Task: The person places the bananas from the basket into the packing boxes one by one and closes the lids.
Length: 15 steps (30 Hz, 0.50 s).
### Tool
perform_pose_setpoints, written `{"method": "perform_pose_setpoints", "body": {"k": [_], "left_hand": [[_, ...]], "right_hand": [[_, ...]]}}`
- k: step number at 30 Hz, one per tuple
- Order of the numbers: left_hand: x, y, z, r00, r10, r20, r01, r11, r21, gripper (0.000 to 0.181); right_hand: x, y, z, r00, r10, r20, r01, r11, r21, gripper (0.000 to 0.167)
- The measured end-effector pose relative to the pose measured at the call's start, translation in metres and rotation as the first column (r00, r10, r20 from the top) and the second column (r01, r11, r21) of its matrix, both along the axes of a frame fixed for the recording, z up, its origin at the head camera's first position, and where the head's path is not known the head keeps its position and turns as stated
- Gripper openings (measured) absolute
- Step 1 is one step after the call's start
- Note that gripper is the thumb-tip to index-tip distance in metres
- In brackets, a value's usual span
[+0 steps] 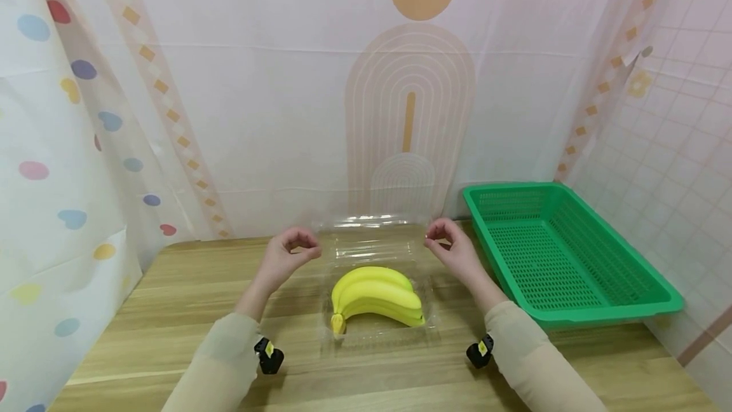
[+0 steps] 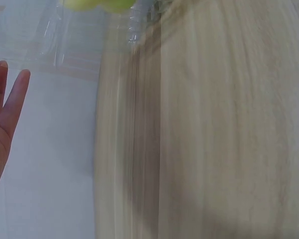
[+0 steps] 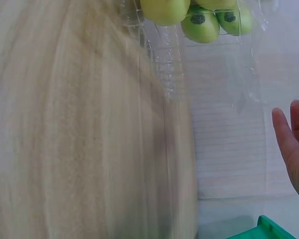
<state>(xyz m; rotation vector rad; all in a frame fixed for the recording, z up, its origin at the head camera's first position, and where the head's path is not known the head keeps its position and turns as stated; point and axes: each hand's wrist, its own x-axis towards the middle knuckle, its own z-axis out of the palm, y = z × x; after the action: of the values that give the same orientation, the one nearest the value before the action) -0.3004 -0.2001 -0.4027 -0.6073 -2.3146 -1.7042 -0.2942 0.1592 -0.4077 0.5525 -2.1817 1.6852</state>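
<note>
A clear plastic clamshell container (image 1: 380, 339) sits on the table, its see-through lid (image 1: 374, 248) raised at the back. Inside lies a bunch of yellow bananas (image 1: 377, 294), their dark-tipped ends (image 3: 199, 22) visible in the right wrist view. At the lid's left edge my left hand (image 1: 290, 252) pinches with thumb and fingertips. My right hand (image 1: 454, 248) does the same at the right edge. The transparent plastic makes the exact contact hard to see. In the left wrist view, part of the left hand (image 2: 2, 114) lies beside the lid.
A green plastic basket (image 1: 572, 313) with slotted walls stands at the right of the wooden table (image 1: 171, 310). Behind the table hangs a patterned curtain (image 1: 274, 94), and a dotted curtain (image 1: 74, 157) hangs at the left.
</note>
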Motion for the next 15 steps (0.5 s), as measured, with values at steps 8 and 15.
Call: {"method": "perform_pose_setpoints", "body": {"k": [8, 15], "left_hand": [[0.0039, -0.0037, 0.0018, 0.999, -0.026, 0.03, 0.027, 0.999, -0.043, 0.014], [0.0076, -0.0031, -0.001, 0.998, -0.056, 0.013, 0.057, 0.997, -0.053, 0.012]], "right_hand": [[0.0059, 0.0018, -0.0016, 0.999, 0.034, -0.019, -0.033, 0.999, 0.029, 0.014], [0.0076, 0.0032, -0.0064, 0.998, 0.056, -0.025, -0.056, 0.998, 0.029, 0.015]]}}
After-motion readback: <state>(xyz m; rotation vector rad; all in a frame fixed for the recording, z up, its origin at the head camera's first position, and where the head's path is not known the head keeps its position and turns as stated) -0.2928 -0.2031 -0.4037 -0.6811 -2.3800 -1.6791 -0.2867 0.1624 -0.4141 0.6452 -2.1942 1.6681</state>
